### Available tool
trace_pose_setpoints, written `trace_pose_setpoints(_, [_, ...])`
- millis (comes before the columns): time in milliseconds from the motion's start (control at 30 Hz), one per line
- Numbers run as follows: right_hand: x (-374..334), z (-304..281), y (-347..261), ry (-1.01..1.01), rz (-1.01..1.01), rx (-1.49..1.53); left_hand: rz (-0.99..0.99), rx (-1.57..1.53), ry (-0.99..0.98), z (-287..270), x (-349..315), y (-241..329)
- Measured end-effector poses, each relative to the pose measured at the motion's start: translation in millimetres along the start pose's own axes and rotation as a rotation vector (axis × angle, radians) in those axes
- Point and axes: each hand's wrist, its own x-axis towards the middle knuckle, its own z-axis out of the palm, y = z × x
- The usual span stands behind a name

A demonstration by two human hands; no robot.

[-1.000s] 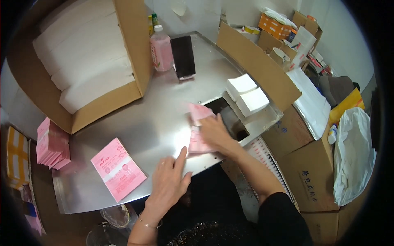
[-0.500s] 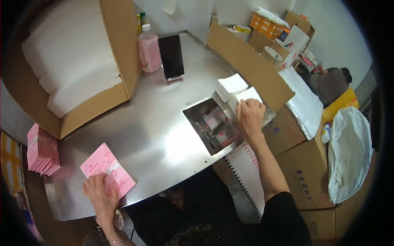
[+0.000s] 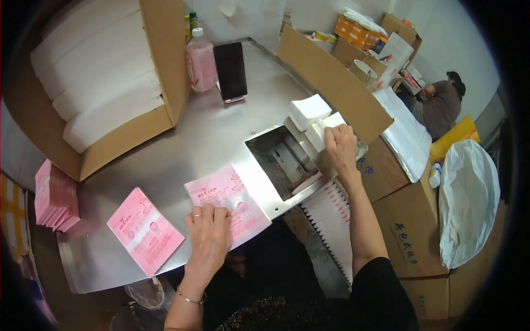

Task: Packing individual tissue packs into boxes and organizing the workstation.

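My left hand [image 3: 210, 229], fingers curled together, grips a thin pink printed plastic bag [image 3: 243, 218] lying at the metal table's front edge. Left of it lies a stack of matching pink bags [image 3: 144, 231], apart from the hand. My right hand [image 3: 342, 149] has its fingers bent over a small stack of white tissues [image 3: 334, 119] beside a square opening [image 3: 281, 160] in the tabletop. Its thumb is mostly hidden. Another folded white tissue stack [image 3: 309, 110] sits just behind. Inside the opening are metal parts.
A cardboard box [image 3: 127, 146] of white tissue bundles stands at back left, above more pink bags [image 3: 55, 198]. A phone [image 3: 230, 71] and a pink bottle [image 3: 200, 60] stand at the back. Cartons [image 3: 408, 243] and a white sack [image 3: 469, 209] are right. Another person [image 3: 441, 105] sits beyond.
My left hand has moved right from the pink stack, bringing one pink bag beside the opening. The pink packets seen inside the opening are gone from sight. My right hand stays at the tissues.
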Motion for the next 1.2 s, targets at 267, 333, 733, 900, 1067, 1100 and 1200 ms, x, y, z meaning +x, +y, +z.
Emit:
trace_pose_setpoints(267, [-14,7,-23,0.168,-0.197,0.117,0.139,-0.157,-0.033,16,7,10])
trace_pose_setpoints(333, [-48,16,-85,0.115,-0.561,0.366,0.108,-0.154,-0.001,10,1,4])
trace_pose_setpoints(733, [-76,7,-171,-0.214,-0.637,0.393,-0.029,0.090,-0.015,0,17,5])
trace_pose_setpoints(900, [-17,-10,-62,0.150,-0.151,-0.163,-0.030,0.234,0.045,4,10,8])
trace_pose_setpoints(1067, [-8,9,-13,-0.011,-0.067,-0.169,-0.086,0.225,-0.037,2,23,22])
trace_pose_setpoints(1100, [-11,8,-12,-0.072,-0.010,-0.167,-0.056,0.248,-0.011,-1,22,20])
trace_pose_setpoints(1200, [-8,5,-9,-0.033,-0.045,-0.061,-0.017,0.205,0.015,1,20,13])
